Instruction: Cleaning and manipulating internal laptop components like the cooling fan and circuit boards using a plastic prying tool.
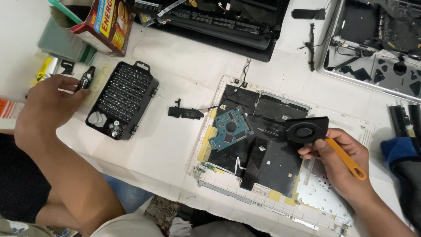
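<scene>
My right hand (340, 158) holds a black laptop cooling fan (307, 129) and an orange pry tool (346, 160) over an opened white laptop base (280, 199). A blue-green circuit board (231, 127) lies on the black sheet inside that base. My left hand (46, 107) is at the far left, fingers curled around a small black tool (85, 80), next to a black tray of screwdriver bits (124, 98).
A small black speaker part (184, 113) with a wire lies between the bit tray and the laptop. Two other dismantled laptops, one black (228, 26) and one silver (372, 44), lie at the back. A red carton (105, 24) stands top left; blue cloth (399, 149) lies right.
</scene>
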